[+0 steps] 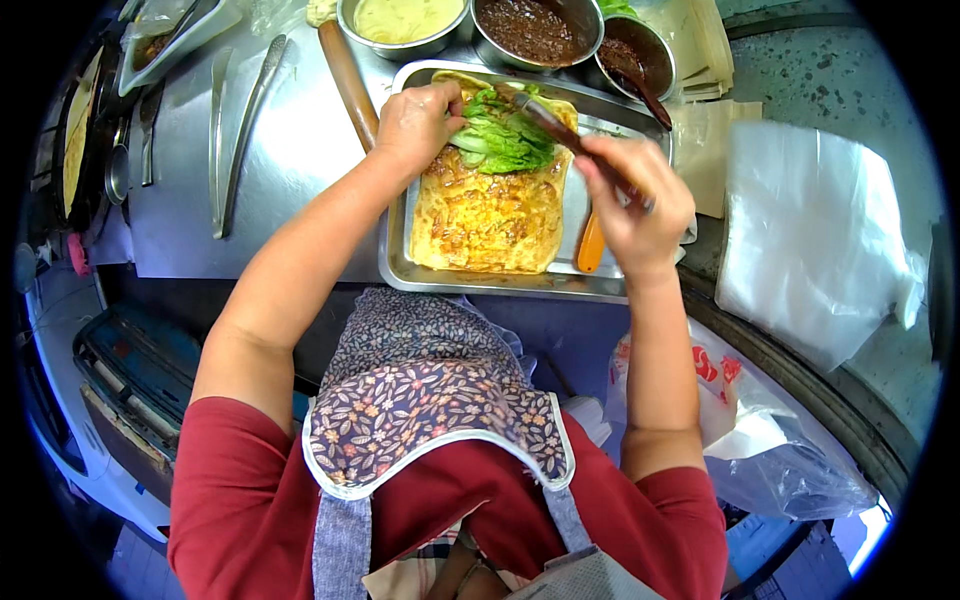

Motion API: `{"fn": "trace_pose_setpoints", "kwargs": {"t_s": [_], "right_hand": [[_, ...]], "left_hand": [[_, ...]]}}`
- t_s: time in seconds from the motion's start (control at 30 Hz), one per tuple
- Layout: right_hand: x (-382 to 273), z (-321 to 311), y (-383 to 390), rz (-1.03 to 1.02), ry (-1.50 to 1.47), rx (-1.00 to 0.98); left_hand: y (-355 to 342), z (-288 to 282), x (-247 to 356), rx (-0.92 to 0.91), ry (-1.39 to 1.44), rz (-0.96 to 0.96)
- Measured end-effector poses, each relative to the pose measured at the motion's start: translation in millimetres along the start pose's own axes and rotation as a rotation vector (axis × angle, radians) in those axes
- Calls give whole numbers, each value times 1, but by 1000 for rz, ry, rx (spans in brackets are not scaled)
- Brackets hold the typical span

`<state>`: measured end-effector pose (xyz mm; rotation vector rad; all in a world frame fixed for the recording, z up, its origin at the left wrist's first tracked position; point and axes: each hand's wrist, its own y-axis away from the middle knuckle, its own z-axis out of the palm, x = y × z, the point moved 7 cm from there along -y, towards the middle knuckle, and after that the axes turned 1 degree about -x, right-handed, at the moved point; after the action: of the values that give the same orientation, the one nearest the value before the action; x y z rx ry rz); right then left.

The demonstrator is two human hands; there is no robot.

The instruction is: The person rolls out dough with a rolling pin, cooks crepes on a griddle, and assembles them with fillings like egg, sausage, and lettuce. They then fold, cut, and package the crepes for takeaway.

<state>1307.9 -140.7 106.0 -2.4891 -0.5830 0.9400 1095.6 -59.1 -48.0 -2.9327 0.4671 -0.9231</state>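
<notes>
A yellow egg-topped pancake [488, 225], smeared with brown sauce, lies in a shallow metal tray [396, 262]. Green lettuce leaves [512, 140] rest on its far part. At the lettuce's left edge, the fingers of my left hand [422, 122] are closed on the leaves. My right hand [638, 198] grips a brown-handled tool [552, 124] slanting over the lettuce, its tip near the pancake's far edge; the tip is too small to make out exactly. Beside the pancake, inside the tray, lies an orange handle [591, 243], partly hidden by my right hand.
Behind the tray stand metal bowls of pale yellow batter-like mix [408, 18], dark red-brown sauce [530, 30] and another dark sauce [632, 55]. A wooden rolling pin [345, 80] and metal tongs [245, 130] lie left. Clear plastic bags [805, 230] and paper bags [690, 45] sit right.
</notes>
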Motion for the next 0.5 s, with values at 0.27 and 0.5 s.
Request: {"fn": "trace_pose_setpoints", "kwargs": {"t_s": [0.27, 0.5], "right_hand": [[-35, 35, 70, -253, 75, -390], [46, -10, 19, 437, -467, 233]], "left_hand": [[-1, 9, 2, -48, -13, -13], [1, 7, 3, -25, 5, 2]]}}
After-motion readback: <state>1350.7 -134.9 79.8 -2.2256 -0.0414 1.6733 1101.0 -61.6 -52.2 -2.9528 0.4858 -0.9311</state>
